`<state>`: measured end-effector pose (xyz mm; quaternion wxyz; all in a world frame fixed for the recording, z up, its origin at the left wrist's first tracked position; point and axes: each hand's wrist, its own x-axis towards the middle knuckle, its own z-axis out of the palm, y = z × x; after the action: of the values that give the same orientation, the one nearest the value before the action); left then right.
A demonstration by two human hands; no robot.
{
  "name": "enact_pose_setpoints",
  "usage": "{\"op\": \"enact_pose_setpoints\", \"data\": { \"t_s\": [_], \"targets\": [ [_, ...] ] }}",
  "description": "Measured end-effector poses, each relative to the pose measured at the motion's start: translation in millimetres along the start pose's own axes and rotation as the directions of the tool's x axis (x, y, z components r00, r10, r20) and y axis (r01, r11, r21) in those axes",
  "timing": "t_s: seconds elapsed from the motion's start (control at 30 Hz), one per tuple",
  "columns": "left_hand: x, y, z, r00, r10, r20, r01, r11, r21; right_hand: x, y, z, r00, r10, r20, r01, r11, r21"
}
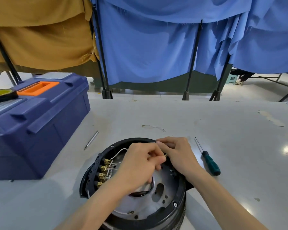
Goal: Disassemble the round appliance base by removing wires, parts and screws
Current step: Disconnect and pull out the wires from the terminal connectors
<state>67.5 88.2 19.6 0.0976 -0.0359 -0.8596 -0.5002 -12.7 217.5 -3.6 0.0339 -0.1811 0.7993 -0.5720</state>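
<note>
Left hand (140, 165) is over the base (178, 201), fingers curled, pinching a small brass-tipped connector (165, 156) between thumb and fingertips. Right hand (175, 155) lies just beside it at the far right of the rim, fingers curled, its palm side meeting the connector tip. Whether it grips anything cannot be told.

The base stands open side up on the tabletop (239, 130), at its near edge. A metal plate (158, 203) with cut-outs lies inside. A row of brass terminals (104, 168) sits along the left inner wall, with white wires (120, 151) attached. A dark wire loop (141, 194) lies on the plate below the left hand. One screw (175, 204) sits in the near right rim.

A green-handled screwdriver (210, 163) lies right of the base, tip pointing away. A thin metal rod (91, 140) lies to the far left. A loose wire (154, 127) lies beyond the base.

A blue toolbox (40, 123) with an orange handle stands at the left, lid closed, with a tape roll (2, 95) on top. Blue curtains (148, 47) and brown cloth (40, 39) hang behind the tabletop.
</note>
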Motion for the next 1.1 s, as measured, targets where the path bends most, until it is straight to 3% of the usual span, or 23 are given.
{"op": "enact_pose_setpoints", "data": {
  "t_s": [0.13,0.3,0.43,0.53,0.6,0.67,0.73,0.77,0.93,1.1],
  "targets": [
    [12.8,8.3,-7.8,0.996,-0.009,-0.09,-0.023,0.938,-0.345,-3.4,-6.1,-2.2,0.998,-0.058,0.037,0.059,0.998,-0.014],
    [28.9,16.0,-19.3,0.979,-0.037,-0.198,-0.066,0.871,-0.487,-4.5,-26.4,-5.3,0.968,-0.25,-0.036,0.251,0.967,0.034],
    [38.8,20.1,-19.0,0.969,-0.163,-0.185,-0.003,0.742,-0.67,-6.0,-38.1,-7.3,0.97,-0.229,0.084,0.21,0.959,0.192],
    [43.0,20.2,-14.2,0.972,-0.191,-0.138,0.04,0.713,-0.7,-6.6,-37.6,-5.6,0.973,-0.219,0.074,0.196,0.95,0.242],
    [46.3,14.1,-16.2,0.97,-0.182,-0.158,0.048,0.788,-0.614,-4.2,-36.3,-5.9,0.981,-0.191,0.038,0.176,0.954,0.242],
    [54.0,-1.3,-26.8,0.962,-0.081,-0.259,0.022,0.975,-0.222,6.4,-31.5,-11.2,0.99,-0.136,-0.035,0.14,0.973,0.183],
    [60.4,-19.7,-41.9,0.958,0.038,-0.285,0.035,0.968,0.248,24.9,-22.5,-21.7,0.991,-0.082,-0.101,0.091,0.992,0.084],
    [62.0,-28.5,-47.9,0.966,0.029,-0.257,0.064,0.936,0.345,35.7,-18.1,-27.0,0.991,-0.053,-0.121,0.058,0.997,0.04],
    [63.9,-58.4,-44.7,0.983,-0.104,-0.152,0.159,0.895,0.416,96.7,7.0,-20.9,0.995,0.008,-0.103,-0.038,0.958,-0.285],
    [64.0,-64.5,-42.7,0.982,-0.064,-0.179,0.141,0.877,0.459,141.3,22.4,18.1,0.997,-0.068,0.019,0.064,0.748,-0.661]
  ]
}}
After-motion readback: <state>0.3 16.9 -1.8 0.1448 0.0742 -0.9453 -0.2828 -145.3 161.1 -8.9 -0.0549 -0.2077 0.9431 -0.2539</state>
